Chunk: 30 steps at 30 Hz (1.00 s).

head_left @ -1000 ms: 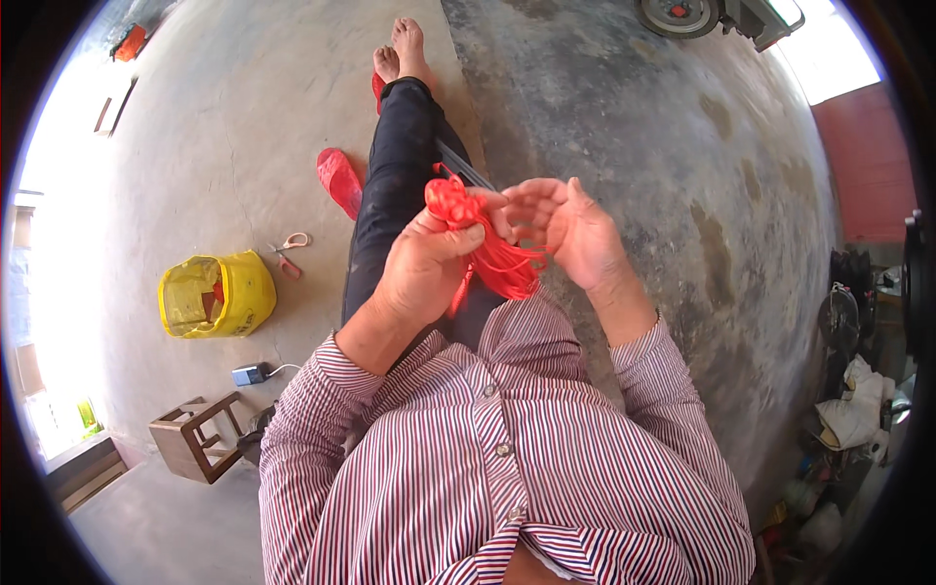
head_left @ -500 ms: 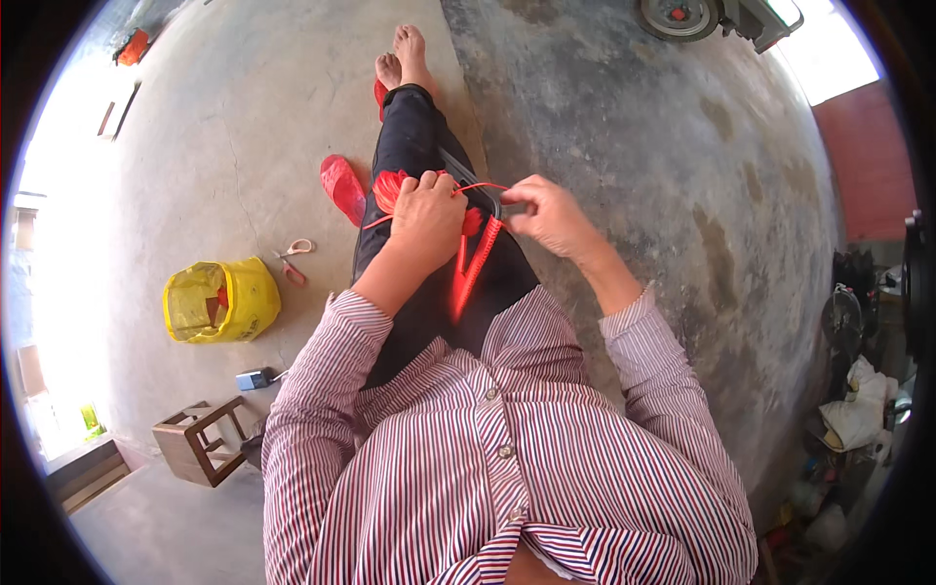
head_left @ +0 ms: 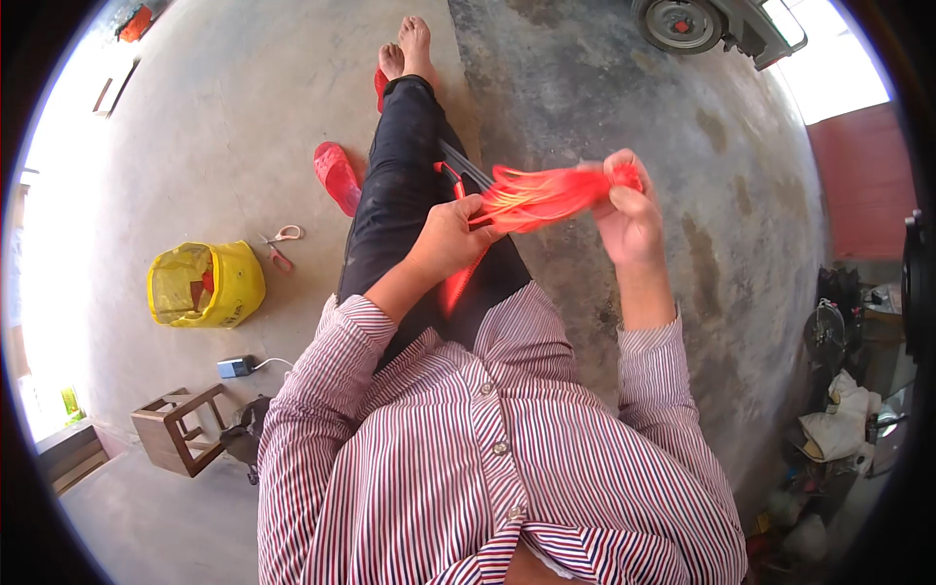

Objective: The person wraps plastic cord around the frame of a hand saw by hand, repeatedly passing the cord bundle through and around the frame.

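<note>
Garage-like room, possibly part of a home — bare, stained concrete floor (head_left: 585,78), a parked vehicle (head_left: 762,27) with its wheel (head_left: 680,23) showing at upper right, bright light (head_left: 831,70) flooding in from both sides. Household bits too: small wooden stool (head_left: 161,435), red slipper (head_left: 337,177), bare feet (head_left: 415,47) — plus mixed clutter (head_left: 837,421) heaped along the right edge.

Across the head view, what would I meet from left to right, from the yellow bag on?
Yellow bag, scissors, loose red slipper, left hand, red strand bundle, right hand, dark red panel.
</note>
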{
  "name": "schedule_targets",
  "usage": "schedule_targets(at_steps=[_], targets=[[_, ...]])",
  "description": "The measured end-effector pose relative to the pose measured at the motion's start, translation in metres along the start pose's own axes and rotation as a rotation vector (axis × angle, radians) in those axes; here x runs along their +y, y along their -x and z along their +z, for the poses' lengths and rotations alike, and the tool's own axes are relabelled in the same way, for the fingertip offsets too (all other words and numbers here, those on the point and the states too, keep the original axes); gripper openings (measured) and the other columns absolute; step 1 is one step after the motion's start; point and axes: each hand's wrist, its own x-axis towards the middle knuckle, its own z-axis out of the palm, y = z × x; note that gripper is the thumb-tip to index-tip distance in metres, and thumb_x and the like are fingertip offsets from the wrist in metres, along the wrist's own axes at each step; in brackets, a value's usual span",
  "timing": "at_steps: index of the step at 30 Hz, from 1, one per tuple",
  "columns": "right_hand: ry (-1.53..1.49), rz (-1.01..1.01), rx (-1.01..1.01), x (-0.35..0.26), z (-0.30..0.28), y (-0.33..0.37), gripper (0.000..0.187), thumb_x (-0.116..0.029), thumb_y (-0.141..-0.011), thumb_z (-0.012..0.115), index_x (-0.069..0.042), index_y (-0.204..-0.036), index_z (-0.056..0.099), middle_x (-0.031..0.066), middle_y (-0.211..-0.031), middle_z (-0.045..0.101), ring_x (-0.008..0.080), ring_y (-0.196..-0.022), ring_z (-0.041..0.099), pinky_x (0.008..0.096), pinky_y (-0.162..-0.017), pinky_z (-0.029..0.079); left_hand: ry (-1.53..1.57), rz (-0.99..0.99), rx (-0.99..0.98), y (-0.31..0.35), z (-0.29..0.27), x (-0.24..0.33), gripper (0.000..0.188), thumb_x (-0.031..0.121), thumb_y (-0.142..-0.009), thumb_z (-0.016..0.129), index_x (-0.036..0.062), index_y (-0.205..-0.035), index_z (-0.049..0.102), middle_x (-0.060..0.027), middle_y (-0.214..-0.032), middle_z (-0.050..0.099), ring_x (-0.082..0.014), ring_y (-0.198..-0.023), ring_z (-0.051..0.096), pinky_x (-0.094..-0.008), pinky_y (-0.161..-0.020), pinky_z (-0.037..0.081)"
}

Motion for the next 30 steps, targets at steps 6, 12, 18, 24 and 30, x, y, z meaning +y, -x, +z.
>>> schedule_targets(at_steps=[6,12,18,24,30], targets=[[-0.196,0.426,-0.372,-0.009,0.069,0.066,0.039,-0.025,-0.081,0.070,-0.002,-0.106,0.049,0.0072,-0.091,0.063,0.0139,-0.081,0.061,0.0260,-0.075,0.049,0.083,-0.152,0.014,0.003,0.007,0.006,0.016,0.007,-0.083,0.073,-0.0008,-0.093,0.064,-0.0024,-0.079,0.065,-0.0067,-0.077,0.060,-0.0249,-0.069,0.050],[-0.132,0.506,-0.349,0.003,0.117,0.077,0.043,-0.025,-0.080,0.076,-0.003,-0.103,0.047,0.0023,-0.089,0.056,0.0081,-0.076,0.053,0.0226,-0.068,0.042,0.074,-0.275,-0.007,-0.002,0.013,0.016,0.026,0.011,-0.080,0.077,-0.0020,-0.097,0.064,-0.0066,-0.083,0.068,-0.0108,-0.074,0.062,-0.0279,-0.068,0.051],[-0.019,0.219,-0.513,-0.029,0.091,0.065,0.038,-0.027,-0.080,0.076,-0.002,-0.097,0.052,0.0065,-0.085,0.059,0.0151,-0.070,0.053,0.0334,-0.066,0.044,-0.185,0.196,0.369,0.008,0.006,0.058,0.028,0.017,-0.088,0.070,-0.0006,-0.110,0.063,-0.0063,-0.081,0.064,-0.0136,-0.070,0.059,-0.0269,-0.069,0.050],[0.682,-0.243,-0.486,-0.039,0.037,0.017,0.016,-0.015,-0.082,0.069,-0.006,-0.095,0.067,0.0088,-0.092,0.068,0.0220,-0.083,0.065,0.0364,-0.078,0.047,0.558,-0.299,0.346,-0.008,-0.008,0.032,0.016,0.017,-0.097,0.058,0.0029,-0.090,0.059,0.0011,-0.070,0.054,-0.0056,-0.053,0.044,-0.0210,-0.047,0.036],[1.743,-0.059,-0.324,0.063,0.011,-0.003,0.021,-0.010,-0.077,0.069,-0.006,-0.097,0.070,0.0071,-0.090,0.069,0.0270,-0.088,0.064,0.0403,-0.077,0.052,0.787,-0.831,0.038,-0.020,-0.012,0.028,0.023,0.026,-0.096,0.058,0.0097,-0.081,0.056,0.0034,-0.062,0.047,-0.0059,-0.043,0.034,-0.0222,-0.037,0.023]])
